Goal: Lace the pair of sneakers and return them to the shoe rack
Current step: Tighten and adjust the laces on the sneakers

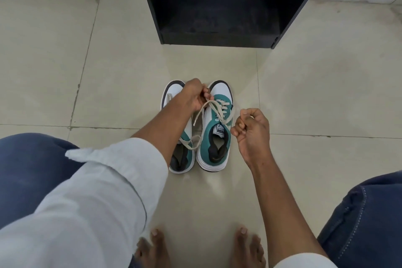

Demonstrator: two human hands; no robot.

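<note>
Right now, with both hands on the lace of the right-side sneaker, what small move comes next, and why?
Probably pull both ends outward to snug the lacing. The left hand pinches one end of the lace above the right sneaker, and the right hand grips the other end. The crossings look loose and a slack loop hangs toward the left sneaker.

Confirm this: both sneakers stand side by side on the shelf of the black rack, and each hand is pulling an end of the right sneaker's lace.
Not quite. The head view shows both sneakers, left and right, standing side by side on the floor in front of the black rack, not on its shelf. The rest holds: the left hand and right hand each pull an end of the right sneaker's lace.
</note>
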